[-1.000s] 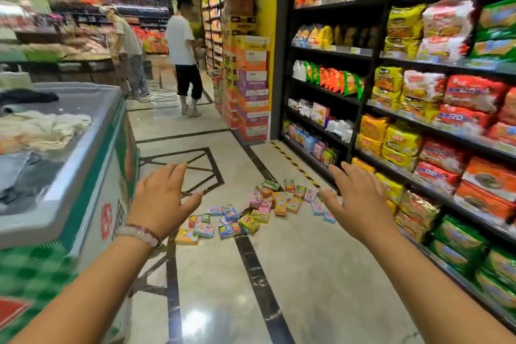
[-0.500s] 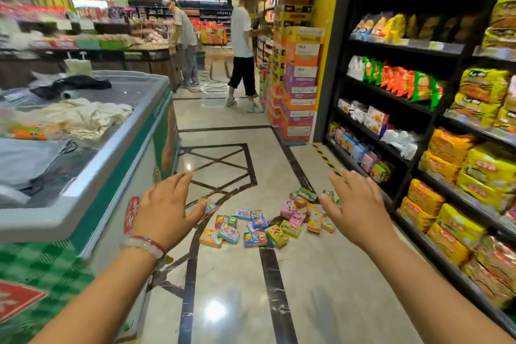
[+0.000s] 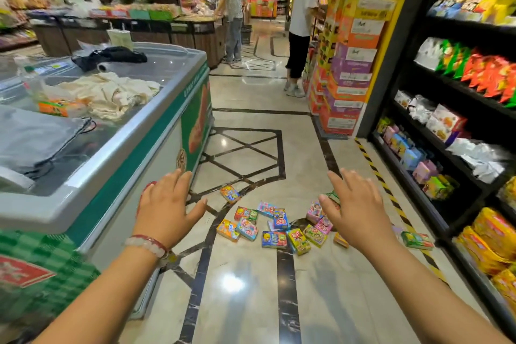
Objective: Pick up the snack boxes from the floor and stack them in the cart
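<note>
snack boxes (image 3: 275,227) lie scattered on the tiled floor (image 3: 251,301) in the head view, ahead of and below both hands, none in hand and none in a cart; no cart shows here. the scatter runs crosswise, from a lone box (image 3: 229,194) near the freezer (image 3: 156,109) corner to a green box (image 3: 417,240) by the foot of the shelves (image 3: 446,204). the left hand (image 3: 167,211) and the right hand (image 3: 356,208) hover well apart, palms down, fingers spread and holding nothing. the right hand sits over the right part of the pile and looks nearer to it; the left hangs off to the pile's left, beside the freezer. both would need to drop forward and down, so i judge the pickup not yet begun.
</note>
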